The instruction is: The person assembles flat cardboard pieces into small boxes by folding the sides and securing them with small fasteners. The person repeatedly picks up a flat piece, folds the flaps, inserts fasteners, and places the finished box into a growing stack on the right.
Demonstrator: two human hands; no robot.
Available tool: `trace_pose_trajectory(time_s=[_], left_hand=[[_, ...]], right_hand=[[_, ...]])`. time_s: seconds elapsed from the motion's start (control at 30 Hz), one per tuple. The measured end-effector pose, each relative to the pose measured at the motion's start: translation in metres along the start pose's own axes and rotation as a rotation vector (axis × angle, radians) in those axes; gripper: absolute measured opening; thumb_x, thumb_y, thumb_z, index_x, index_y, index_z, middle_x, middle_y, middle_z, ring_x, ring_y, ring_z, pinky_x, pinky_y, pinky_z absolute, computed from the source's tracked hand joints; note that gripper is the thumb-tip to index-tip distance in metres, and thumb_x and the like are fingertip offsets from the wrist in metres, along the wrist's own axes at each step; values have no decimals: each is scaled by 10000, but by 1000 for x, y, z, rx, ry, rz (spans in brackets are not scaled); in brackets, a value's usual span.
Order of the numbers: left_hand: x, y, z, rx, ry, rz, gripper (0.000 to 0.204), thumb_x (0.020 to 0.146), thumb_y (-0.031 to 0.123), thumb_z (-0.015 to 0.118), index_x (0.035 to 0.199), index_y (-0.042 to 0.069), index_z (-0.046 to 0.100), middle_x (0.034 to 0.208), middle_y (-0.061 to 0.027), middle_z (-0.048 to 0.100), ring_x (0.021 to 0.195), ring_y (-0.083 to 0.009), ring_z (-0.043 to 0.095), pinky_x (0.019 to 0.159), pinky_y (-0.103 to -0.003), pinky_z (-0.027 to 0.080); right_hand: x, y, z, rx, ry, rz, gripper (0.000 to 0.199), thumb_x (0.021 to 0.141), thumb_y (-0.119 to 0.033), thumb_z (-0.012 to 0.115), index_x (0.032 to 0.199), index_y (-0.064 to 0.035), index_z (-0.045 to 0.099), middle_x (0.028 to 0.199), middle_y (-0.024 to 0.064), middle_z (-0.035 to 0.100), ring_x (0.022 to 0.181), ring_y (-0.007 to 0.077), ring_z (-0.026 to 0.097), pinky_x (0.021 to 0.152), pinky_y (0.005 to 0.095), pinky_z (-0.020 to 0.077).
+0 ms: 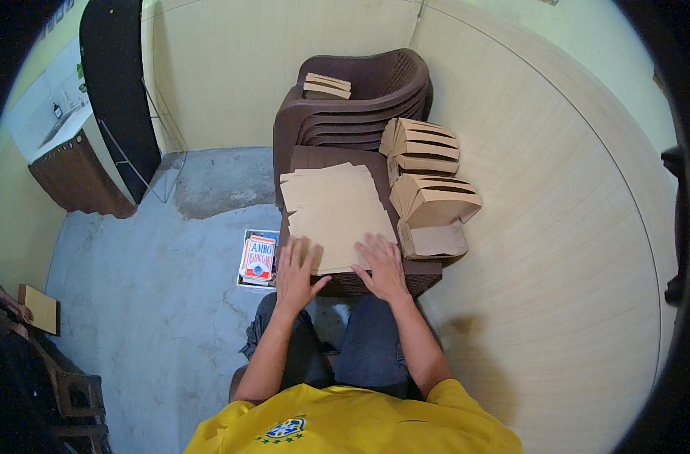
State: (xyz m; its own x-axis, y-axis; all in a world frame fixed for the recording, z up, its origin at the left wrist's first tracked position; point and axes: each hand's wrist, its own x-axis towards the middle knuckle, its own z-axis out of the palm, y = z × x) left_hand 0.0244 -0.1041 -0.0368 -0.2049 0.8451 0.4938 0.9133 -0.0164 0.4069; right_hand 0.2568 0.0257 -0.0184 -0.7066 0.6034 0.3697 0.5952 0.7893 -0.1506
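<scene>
Basically, left hand (295, 278) and right hand (383, 266) both spread, slightly blurred, at the near corners of the notched kraft-board blanks (333, 208), flat on the brown table (422, 274); uneven pressure could skew them, a rightward shove could topple the folded cartons (439, 213).

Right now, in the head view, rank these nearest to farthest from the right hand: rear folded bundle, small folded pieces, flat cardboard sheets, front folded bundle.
1. Flat cardboard sheets: beneath the right hand.
2. Front folded bundle: ahead, to its right.
3. Rear folded bundle: behind the front one.
4. Small folded pieces: far end, on the chairs.
</scene>
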Motion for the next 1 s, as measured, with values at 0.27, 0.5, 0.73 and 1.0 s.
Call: trace_pose_trajectory(time_s=[0.27,0.5,0.73,1.0], left_hand=[[6,-3,3,100,-67,-164,1047,752,712,849,1570,128,553,1674,-338,368,1600,-472,297,1293,-620,241],[11,-28,2,-191,-42,-285,1034,562,535,1019,1419,96,643,1657,-267,449,1588,-409,353,1292,-593,243],[41,-81,-24,-366,-286,-253,1151,506,455,1055,1478,98,554,1696,-147,454,1626,-413,291,1296,-606,243],[11,-27,2,-136,11,-225,1104,556,558,1007,1423,25,579,1651,-249,445,1513,-431,426,1247,-549,335]], right_hand=[[51,23,28,88,9,383,658,982,-541,704,1469,-117,573,1641,394,303,1501,597,319,1224,625,328],[83,3,-3,10,-195,512,628,815,-487,846,1246,-74,654,1323,320,533,1204,486,522,1092,540,436],[62,-11,3,142,-51,607,636,782,-393,877,1234,-4,656,1247,279,598,1263,470,524,1085,556,447],[46,3,27,317,308,619,472,844,-248,814,1220,-8,657,1215,212,619,1188,405,618,1032,487,508]])
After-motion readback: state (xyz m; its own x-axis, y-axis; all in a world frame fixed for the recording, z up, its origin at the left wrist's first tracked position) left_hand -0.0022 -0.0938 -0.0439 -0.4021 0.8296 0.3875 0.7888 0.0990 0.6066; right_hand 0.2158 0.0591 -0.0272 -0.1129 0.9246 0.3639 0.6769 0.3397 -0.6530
